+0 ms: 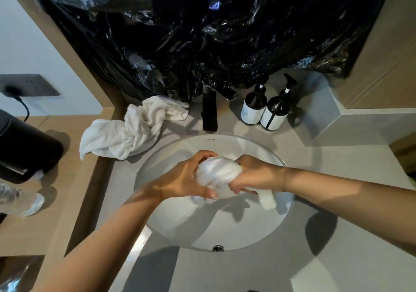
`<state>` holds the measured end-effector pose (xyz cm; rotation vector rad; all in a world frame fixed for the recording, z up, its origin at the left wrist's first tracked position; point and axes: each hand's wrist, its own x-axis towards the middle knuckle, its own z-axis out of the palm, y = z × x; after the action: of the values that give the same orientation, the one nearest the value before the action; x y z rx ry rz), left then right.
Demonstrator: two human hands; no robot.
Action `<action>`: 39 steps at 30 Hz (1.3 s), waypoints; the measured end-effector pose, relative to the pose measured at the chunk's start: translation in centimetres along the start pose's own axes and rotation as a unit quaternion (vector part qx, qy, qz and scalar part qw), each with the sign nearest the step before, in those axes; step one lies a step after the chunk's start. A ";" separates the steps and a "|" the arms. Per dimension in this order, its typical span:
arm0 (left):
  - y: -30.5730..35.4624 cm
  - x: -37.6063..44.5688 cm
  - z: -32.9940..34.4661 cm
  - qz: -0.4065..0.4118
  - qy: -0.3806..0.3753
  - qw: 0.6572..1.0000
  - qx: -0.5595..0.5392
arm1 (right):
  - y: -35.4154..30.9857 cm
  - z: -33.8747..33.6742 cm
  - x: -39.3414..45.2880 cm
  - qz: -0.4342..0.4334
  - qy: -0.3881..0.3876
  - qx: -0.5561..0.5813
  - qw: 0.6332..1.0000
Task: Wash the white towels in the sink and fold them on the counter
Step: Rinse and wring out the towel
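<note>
Terry towel (219, 172) bunched in hands, round sink (236, 231)

The sink (227, 228) is set into the middle of the counter (304, 258), with the tap (209, 111) at its back rim. Two pump bottles (264, 109) stand touching each other toward the counter's back edge, just right of the tap. A crumpled towel (128, 129) lies on the counter's back left corner, behind and left of the sink (one end reaches nearly to the tap). Above the sink bowl, the left hand (182, 179) and right hand (254, 174) grip a bunched towel (219, 172) between them, left hand on its left side, right hand on its right, one end hanging below the right hand.
</note>
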<state>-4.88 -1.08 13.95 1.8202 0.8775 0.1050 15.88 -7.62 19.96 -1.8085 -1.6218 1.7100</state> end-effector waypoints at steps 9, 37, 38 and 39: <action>2.5 -0.4 5.0 -0.019 0.136 0.990 0.010 | 1.0 -2.6 -3.1 -0.094 0.066 0.030 0.993; 7.3 0.9 0.9 -0.063 0.038 0.973 0.218 | 2.1 -1.8 1.4 -0.156 0.136 -0.324 0.923; 6.9 0.6 0.3 -0.072 -0.013 0.980 0.185 | 1.9 -1.8 1.3 -0.183 0.146 -0.370 0.899; 6.7 0.3 -0.5 -0.083 -0.067 0.983 0.149 | 1.6 -1.9 1.2 -0.218 0.153 -0.398 0.878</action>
<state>-1.45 -1.58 19.68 1.9935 0.9832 -0.2654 18.02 -6.38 18.69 -1.6389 -2.5262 0.5365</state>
